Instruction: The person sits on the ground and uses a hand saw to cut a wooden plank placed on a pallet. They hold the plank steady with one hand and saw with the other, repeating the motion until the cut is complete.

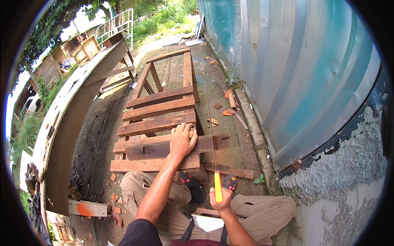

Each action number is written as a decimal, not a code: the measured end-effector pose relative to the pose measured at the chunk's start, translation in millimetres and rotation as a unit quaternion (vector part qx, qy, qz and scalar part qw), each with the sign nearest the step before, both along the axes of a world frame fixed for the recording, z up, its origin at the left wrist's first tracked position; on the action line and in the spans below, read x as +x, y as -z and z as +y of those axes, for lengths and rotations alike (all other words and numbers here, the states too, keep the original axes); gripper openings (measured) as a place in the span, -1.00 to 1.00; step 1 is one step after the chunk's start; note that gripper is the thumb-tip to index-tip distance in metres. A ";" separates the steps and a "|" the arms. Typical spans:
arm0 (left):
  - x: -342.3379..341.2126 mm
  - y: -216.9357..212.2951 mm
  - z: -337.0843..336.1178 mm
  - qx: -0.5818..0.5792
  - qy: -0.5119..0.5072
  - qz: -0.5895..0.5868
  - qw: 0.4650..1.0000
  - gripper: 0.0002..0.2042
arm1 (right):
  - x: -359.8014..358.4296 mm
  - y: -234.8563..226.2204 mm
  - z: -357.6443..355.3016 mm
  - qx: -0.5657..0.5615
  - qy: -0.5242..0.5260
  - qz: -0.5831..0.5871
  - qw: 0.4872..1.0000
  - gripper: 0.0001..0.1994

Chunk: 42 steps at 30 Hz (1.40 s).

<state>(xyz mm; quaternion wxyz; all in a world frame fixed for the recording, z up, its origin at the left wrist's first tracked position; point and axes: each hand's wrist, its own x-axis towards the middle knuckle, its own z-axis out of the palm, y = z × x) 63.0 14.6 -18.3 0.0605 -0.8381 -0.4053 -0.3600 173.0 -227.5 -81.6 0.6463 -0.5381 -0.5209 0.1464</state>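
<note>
A dark wooden plank point(164, 149) lies crosswise over the near slats of a low wooden frame point(160, 110), and its right end sticks out past the frame. My left hand point(183, 140) presses down on this plank with curled fingers, gripping its far edge. In my right hand point(223, 201) is a handsaw point(218, 188) with a yellow and red handle. Its long thin blade points away from me and crosses the plank's overhanging end. Whether the teeth are in the wood cannot be made out.
A loose board point(230, 170) lies on the ground beneath the overhang. On the left stands a long worn table point(61, 164). A corrugated metal sheet point(303, 82) and a rough wall close off the right. Broken tile pieces and dry leaves are scattered about. My bent legs flank the near end.
</note>
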 end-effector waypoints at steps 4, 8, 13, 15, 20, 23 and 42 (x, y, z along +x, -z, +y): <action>2.1 7.5 0.2 -0.053 -0.046 0.040 0.997 -0.70 | -6.2 -10.0 -6.2 -0.039 -0.025 0.028 0.999 -0.78; 8.5 3.9 2.0 -0.119 -0.098 0.050 0.987 -0.52 | 0.1 10.5 -4.0 0.009 -0.005 -0.002 1.000 -0.81; 20.5 -24.1 -8.4 -0.290 -0.104 0.089 0.947 -0.39 | 4.1 49.1 -3.4 -0.001 -0.003 0.003 1.000 -0.77; 12.4 -27.8 1.0 -0.299 -0.113 0.133 0.938 -0.36 | -5.4 64.9 -14.7 -0.031 -0.018 0.016 0.999 -0.80; 12.8 -22.8 0.4 -0.311 -0.108 0.133 0.935 -0.38 | 0.2 85.6 -65.9 -0.076 -0.023 0.024 0.997 -0.87; 14.7 -23.1 -2.9 -0.284 -0.121 0.114 0.944 -0.41 | -1.3 76.4 -72.3 -0.073 0.003 0.061 0.995 -0.82; 10.9 35.0 -64.4 -0.066 -0.073 0.037 0.995 -0.22 | -14.1 81.8 -70.9 -0.061 -0.015 0.098 0.993 -0.69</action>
